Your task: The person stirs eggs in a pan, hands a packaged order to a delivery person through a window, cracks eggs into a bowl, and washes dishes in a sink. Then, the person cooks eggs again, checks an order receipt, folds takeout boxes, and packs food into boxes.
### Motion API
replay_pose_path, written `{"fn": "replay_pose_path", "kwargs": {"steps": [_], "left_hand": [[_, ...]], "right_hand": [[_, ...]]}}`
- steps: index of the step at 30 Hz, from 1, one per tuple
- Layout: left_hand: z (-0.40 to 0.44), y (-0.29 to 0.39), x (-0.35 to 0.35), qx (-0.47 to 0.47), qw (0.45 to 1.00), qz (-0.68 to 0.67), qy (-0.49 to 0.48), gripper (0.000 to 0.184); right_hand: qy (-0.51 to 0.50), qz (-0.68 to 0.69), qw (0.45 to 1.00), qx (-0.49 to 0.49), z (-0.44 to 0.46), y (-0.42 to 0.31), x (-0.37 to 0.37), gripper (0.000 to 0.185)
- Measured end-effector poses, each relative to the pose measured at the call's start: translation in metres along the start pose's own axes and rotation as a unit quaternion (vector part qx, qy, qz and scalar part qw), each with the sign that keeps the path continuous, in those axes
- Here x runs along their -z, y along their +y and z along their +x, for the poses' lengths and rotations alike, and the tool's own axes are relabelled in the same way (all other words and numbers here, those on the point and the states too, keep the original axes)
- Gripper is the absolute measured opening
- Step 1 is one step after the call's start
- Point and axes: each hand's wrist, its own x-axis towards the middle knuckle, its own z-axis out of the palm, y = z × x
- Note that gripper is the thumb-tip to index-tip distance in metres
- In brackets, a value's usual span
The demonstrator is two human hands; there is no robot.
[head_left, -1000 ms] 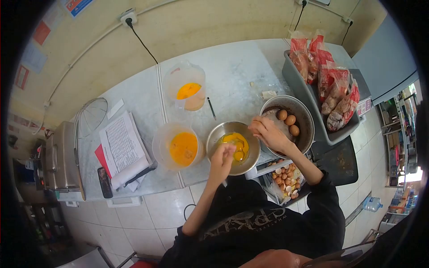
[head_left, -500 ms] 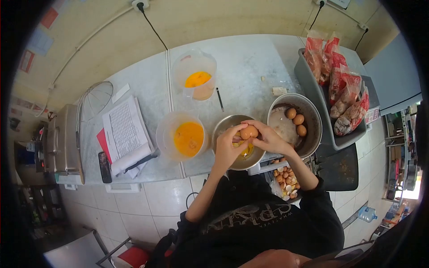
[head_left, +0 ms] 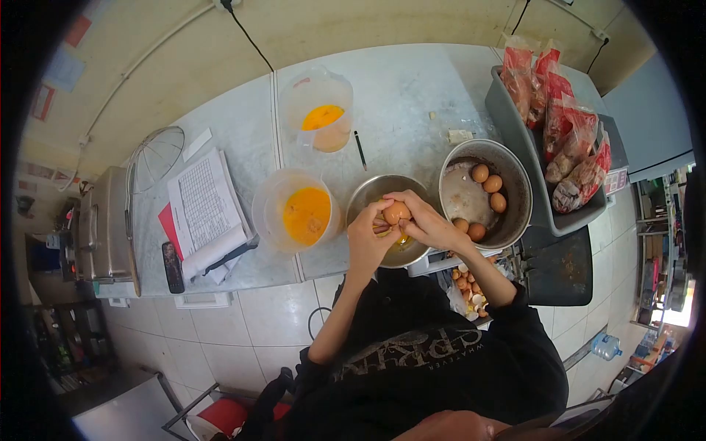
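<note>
A second ago the two hands were apart, with the right one near the edge of the metal bowl [head_left: 413,184]; now they are together around one brown egg [head_left: 397,212]. Compared with half a second ago the grip looks much the same, but two more eggs [head_left: 476,232] now show in the near part of the pot [head_left: 519,202], beside the right wrist.

The egg sits between the hands, above the bowl. The left hand [head_left: 365,237] grasps it from the left, and the right hand [head_left: 435,226] from the right, with fingertips on its far side and thumbs on its near side. Whether its shell is cracked cannot be told. Some yolk [head_left: 403,239] shows below the fingers. The pot stands to the right of the bowl, and a plastic jug [head_left: 269,213] with yellow egg to its left.
</note>
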Motion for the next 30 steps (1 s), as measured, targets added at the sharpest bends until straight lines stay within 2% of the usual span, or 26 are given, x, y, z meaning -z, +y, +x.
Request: {"fn": "replay_pose_path", "kwargs": {"steps": [8, 10, 11, 12, 13, 14, 16, 17, 18, 19, 20, 22, 24, 25, 27, 29, 30], "left_hand": [[0.005, -0.006, 0.003, -0.019, 1.000, 0.018, 0.009, 0.040], [0.005, -0.008, 0.007, -0.015, 1.000, 0.015, 0.004, 0.040], [0.005, -0.004, 0.009, -0.060, 0.994, 0.092, 0.017, 0.041], [0.005, 0.000, 0.011, -0.103, 0.980, 0.168, 0.029, 0.042], [0.005, 0.002, 0.012, -0.102, 0.980, 0.168, 0.027, 0.042], [0.003, 0.005, 0.013, -0.093, 0.979, 0.181, 0.021, 0.043], [0.000, 0.017, 0.014, -0.084, 0.977, 0.194, 0.010, 0.043], [-0.001, 0.028, 0.013, -0.076, 0.992, 0.098, 0.004, 0.043], [-0.001, 0.041, 0.011, -0.066, 0.998, -0.001, -0.004, 0.043], [-0.002, 0.054, 0.011, -0.062, 0.998, -0.007, -0.018, 0.043], [-0.002, 0.067, 0.012, -0.090, 0.995, -0.007, -0.050, 0.041], [-0.003, 0.088, 0.010, -0.113, 0.988, -0.024, -0.101, 0.040], [-0.003, 0.101, 0.009, -0.231, 0.970, 0.046, -0.052, 0.035], [-0.004, 0.104, 0.010, -0.233, 0.970, 0.038, -0.060, 0.035], [-0.008, 0.106, 0.012, -0.235, 0.972, 0.021, 0.015, 0.031], [-0.010, 0.104, 0.013, -0.226, 0.973, -0.021, 0.040, 0.031], [-0.011, 0.102, 0.014, -0.215, 0.972, -0.058, 0.069, 0.031]], "right_hand": [[-0.042, -0.068, 0.997, -0.019, 0.005, -0.003, 0.010, 0.052], [-0.004, -0.148, 0.988, 0.049, 0.004, 0.000, 0.011, 0.053], [-0.004, -0.148, 0.988, 0.049, 0.005, 0.000, 0.013, 0.053], [0.003, -0.211, 0.975, 0.064, 0.005, 0.001, 0.016, 0.054], [0.010, -0.272, 0.959, 0.078, 0.006, 0.000, 0.019, 0.055], [0.011, -0.270, 0.960, 0.076, 0.006, -0.005, 0.021, 0.055], [0.000, -0.081, 0.997, -0.001, 0.008, -0.021, 0.026, 0.056], [0.005, -0.080, 0.997, -0.005, 0.007, -0.023, 0.028, 0.056], [0.014, -0.024, 1.000, -0.001, 0.004, -0.025, 0.031, 0.055], [0.026, 0.031, 0.999, -0.001, -0.005, -0.026, 0.034, 0.054], [0.037, 0.029, 0.999, -0.018, -0.020, -0.028, 0.039, 0.054], [0.137, 0.203, 0.968, -0.045, -0.064, -0.033, 0.054, 0.053], [0.200, 0.170, 0.963, -0.053, -0.124, -0.046, 0.080, 0.055], [0.243, 0.205, 0.941, -0.117, -0.160, -0.047, 0.084, 0.059], [0.261, 0.105, 0.929, -0.242, -0.211, -0.048, 0.089, 0.062], [0.284, 0.130, 0.866, -0.389, -0.252, -0.024, 0.072, 0.062], [0.299, -0.070, 0.847, -0.433, -0.275, 0.000, 0.052, 0.061]]}}
